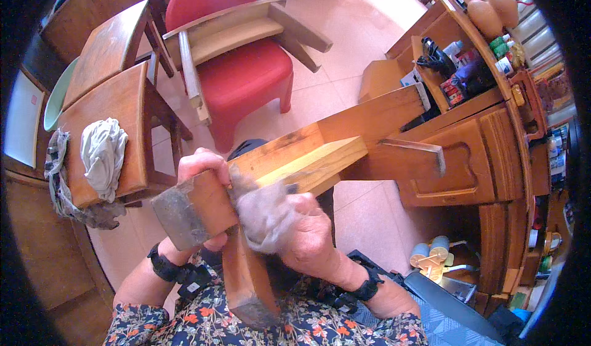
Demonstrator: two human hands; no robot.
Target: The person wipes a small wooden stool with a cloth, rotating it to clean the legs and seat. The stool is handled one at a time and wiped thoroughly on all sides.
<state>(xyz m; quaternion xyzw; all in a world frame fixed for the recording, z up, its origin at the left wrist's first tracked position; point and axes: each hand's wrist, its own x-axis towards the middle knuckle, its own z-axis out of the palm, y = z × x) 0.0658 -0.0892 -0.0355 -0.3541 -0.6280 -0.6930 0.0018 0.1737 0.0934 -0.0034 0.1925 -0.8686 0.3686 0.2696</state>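
My left hand (202,165) is wrapped around a leg of a wooden stool (295,145), close to its worn, greyish foot. The stool lies upended across my lap, its legs pointing various ways. One leg reaches down against my floral shirt, and two others extend to the right near the cabinet. In my right hand (309,230) a crumpled grey-white cloth (268,214) is bunched up. This cloth presses against the stool frame where the leg joins, just right of my left hand. Some of my left fingers are hidden behind the leg.
A red plastic chair (249,83) stands ahead, with another upturned wooden stool (235,37) on it. Two wooden stools (111,97) are at left; the nearer holds a white cloth (104,157) and a dark rag (62,184). At right is a wooden cabinet (457,161) bearing bottles.
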